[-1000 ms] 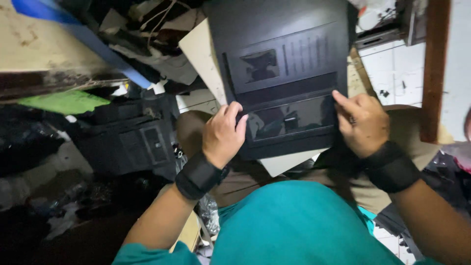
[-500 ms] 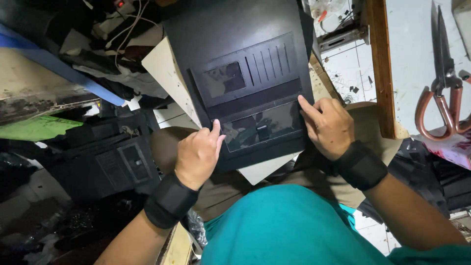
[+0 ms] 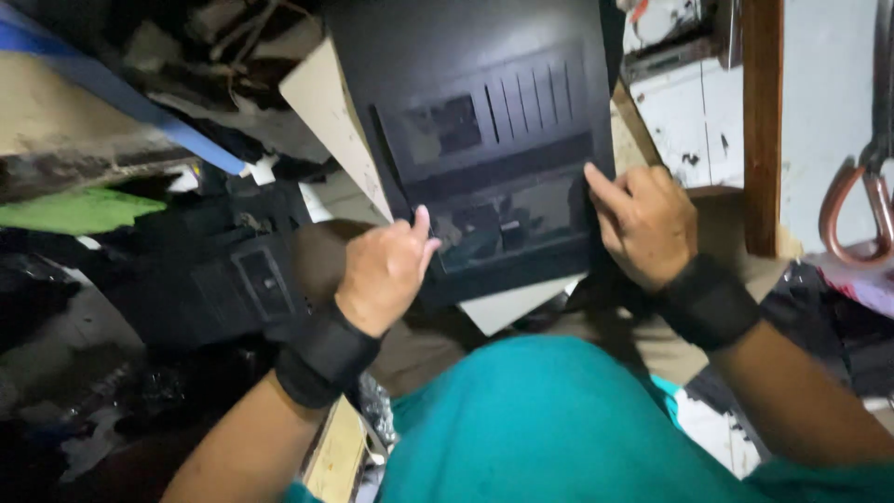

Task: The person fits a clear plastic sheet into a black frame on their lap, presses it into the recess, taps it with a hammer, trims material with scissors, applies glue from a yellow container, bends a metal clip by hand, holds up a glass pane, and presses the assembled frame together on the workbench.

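Head view shows the left hand (image 3: 384, 272) and right hand (image 3: 644, 224) clasping the lower edge of a black plastic housing panel (image 3: 484, 140) on the lap, probably stiff, light, best gripped at both side edges.

left hand (image 3: 384, 270) curled, right hand (image 3: 643, 224) pressing

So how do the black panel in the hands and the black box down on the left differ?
The flat black panel is thin, with slots and a recessed window; the black box is bulkier with a small square frame on its face. The panel is held at its lower edge by the left hand and right hand; the box lies untouched among clutter. The panel catches light; the box sits in shadow. Both are black.
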